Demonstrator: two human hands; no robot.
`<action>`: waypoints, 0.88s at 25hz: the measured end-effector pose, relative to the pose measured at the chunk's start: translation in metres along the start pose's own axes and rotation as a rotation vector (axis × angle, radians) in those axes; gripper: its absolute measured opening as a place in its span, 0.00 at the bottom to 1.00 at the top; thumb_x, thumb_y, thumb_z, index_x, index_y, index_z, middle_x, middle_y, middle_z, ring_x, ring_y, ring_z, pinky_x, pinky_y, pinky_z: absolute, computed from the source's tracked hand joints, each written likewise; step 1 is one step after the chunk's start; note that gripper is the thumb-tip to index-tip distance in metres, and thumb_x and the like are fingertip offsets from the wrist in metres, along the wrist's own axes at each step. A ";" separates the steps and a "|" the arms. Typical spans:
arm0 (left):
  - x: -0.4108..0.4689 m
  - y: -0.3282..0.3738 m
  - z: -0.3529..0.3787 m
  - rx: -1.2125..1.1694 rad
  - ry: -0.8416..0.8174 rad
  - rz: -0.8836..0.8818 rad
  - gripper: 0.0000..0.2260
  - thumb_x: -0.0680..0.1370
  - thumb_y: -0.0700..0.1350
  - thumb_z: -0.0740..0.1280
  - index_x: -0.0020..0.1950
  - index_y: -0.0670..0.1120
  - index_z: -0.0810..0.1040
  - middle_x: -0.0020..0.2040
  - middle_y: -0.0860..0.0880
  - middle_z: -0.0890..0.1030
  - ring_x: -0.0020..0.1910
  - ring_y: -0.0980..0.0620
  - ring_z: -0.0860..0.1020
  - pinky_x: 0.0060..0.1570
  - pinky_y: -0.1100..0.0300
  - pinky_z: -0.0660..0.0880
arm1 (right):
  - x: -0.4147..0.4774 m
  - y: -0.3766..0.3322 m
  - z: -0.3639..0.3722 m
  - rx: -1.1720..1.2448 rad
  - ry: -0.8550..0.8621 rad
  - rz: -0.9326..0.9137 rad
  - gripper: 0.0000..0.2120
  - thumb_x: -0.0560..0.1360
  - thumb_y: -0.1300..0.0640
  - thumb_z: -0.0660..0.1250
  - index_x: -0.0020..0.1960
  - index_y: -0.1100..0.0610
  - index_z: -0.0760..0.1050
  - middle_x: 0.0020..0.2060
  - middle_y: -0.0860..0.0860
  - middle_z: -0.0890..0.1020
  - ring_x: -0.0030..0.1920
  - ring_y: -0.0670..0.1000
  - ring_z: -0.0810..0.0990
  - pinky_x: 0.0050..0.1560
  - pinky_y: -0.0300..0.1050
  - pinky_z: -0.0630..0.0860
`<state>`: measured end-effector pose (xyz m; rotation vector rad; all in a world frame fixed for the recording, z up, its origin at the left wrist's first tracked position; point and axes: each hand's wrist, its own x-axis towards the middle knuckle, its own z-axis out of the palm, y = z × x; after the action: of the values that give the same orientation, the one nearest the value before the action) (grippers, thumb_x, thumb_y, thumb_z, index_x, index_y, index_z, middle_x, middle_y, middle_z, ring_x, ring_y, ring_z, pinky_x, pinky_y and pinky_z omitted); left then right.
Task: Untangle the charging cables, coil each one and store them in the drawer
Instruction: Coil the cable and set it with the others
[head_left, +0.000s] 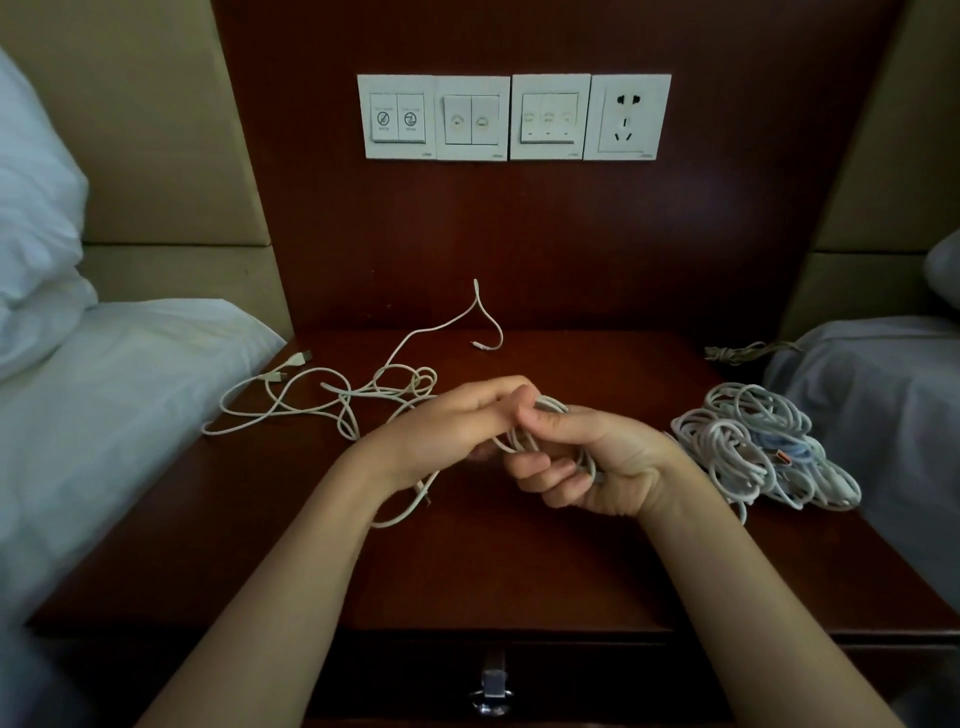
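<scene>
Wood nightstand (493, 571) w/ cables (344, 397), beds (114, 415) beside (wall switches (472, 118))

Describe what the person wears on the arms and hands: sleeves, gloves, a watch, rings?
Nothing worn shows. The left grip and right grip are bare hands, without gloves or rings. The left forearm and right forearm are bare down to the picture's edge: no sleeve, watch or bracelet.

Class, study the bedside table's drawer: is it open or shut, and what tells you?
Shut. The drawer front sits closed in under the tabletop edge, no inside showing, and its ring handle hangs untouched.
</scene>
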<state>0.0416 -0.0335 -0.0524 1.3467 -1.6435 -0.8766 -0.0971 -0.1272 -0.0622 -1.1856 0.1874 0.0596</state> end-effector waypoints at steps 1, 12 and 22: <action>0.000 -0.001 0.001 0.009 0.023 0.020 0.14 0.80 0.53 0.56 0.39 0.48 0.72 0.32 0.57 0.72 0.33 0.61 0.70 0.33 0.71 0.66 | 0.001 0.000 0.001 -0.001 -0.010 -0.001 0.24 0.60 0.47 0.79 0.48 0.59 0.76 0.28 0.48 0.70 0.24 0.40 0.63 0.19 0.28 0.61; 0.011 -0.008 0.002 0.363 0.243 0.130 0.20 0.74 0.61 0.63 0.27 0.53 0.69 0.25 0.56 0.67 0.26 0.59 0.65 0.29 0.65 0.63 | 0.003 0.002 0.008 -0.118 0.153 -0.043 0.13 0.71 0.46 0.66 0.44 0.55 0.68 0.25 0.46 0.67 0.25 0.40 0.62 0.22 0.29 0.60; 0.000 -0.003 -0.014 0.237 0.275 0.087 0.07 0.79 0.39 0.62 0.50 0.51 0.72 0.34 0.54 0.77 0.33 0.60 0.74 0.35 0.66 0.72 | 0.010 -0.002 0.014 -0.203 0.410 -0.315 0.14 0.82 0.51 0.50 0.48 0.58 0.70 0.22 0.49 0.66 0.23 0.43 0.60 0.22 0.33 0.58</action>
<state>0.0553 -0.0344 -0.0488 1.4697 -1.6107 -0.4325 -0.0854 -0.1158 -0.0571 -1.4086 0.3579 -0.4536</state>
